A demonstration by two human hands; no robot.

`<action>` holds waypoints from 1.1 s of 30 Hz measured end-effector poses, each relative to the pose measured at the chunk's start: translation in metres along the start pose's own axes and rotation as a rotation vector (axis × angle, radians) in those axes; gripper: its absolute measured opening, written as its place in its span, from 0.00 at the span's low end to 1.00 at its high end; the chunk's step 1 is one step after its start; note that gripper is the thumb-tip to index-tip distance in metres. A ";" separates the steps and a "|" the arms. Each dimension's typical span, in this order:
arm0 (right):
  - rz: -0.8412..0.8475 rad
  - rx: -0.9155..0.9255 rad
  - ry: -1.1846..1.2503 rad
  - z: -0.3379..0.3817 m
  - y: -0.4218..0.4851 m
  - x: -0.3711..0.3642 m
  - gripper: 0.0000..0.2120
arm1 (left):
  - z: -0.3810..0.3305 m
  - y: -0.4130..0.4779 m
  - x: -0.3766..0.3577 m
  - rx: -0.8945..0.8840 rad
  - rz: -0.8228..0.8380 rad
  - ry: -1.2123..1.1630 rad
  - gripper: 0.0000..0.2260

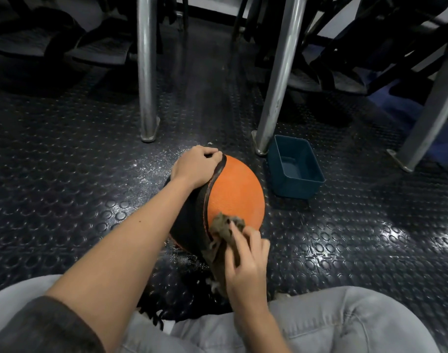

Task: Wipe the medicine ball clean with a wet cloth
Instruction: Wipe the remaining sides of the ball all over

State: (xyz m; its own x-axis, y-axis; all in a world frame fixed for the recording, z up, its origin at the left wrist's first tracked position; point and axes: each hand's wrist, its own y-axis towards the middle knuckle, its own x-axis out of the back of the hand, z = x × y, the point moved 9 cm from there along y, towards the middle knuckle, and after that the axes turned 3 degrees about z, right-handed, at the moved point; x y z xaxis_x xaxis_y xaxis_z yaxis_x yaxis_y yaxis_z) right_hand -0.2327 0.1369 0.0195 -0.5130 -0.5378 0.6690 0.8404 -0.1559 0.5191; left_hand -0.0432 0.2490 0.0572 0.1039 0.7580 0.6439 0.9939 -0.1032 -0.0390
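An orange and black medicine ball (235, 189) sits on the studded floor in front of my knees. My left hand (196, 165) rests on its top far side, fingers curled over the black seam band, steadying it. My right hand (245, 258) grips a crumpled brown-grey cloth (226, 230) and presses it against the lower near part of the orange panel. The cloth's loose end hangs down under my palm toward the floor.
A dark teal plastic tub (295, 169) stands on the floor just right of the ball. Two metal legs (147, 72) (277, 80) rise behind the ball, another at far right. Wet specks lie on the black studded rubber floor (77, 174). My grey trouser legs fill the bottom.
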 end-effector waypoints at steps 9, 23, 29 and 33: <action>-0.078 0.050 0.085 0.032 0.069 0.020 0.16 | -0.007 0.001 -0.005 -0.022 -0.024 0.052 0.15; -0.195 -0.626 0.317 -0.091 0.045 -0.004 0.14 | 0.015 0.010 0.009 -0.041 -0.034 -0.126 0.13; -0.348 -0.655 0.441 -0.073 0.056 0.027 0.13 | 0.046 -0.004 0.027 0.050 -0.109 -0.222 0.13; -0.260 -0.243 0.339 0.020 0.086 0.023 0.13 | 0.037 -0.003 0.023 0.043 -0.127 -0.193 0.14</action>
State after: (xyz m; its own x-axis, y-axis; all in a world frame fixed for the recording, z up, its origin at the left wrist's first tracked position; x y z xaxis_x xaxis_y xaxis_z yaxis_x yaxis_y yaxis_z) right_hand -0.1751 0.1276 0.0899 -0.6592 -0.6887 0.3019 0.7293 -0.4879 0.4796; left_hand -0.0428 0.2904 0.0441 -0.0210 0.8726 0.4879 0.9997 0.0251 -0.0019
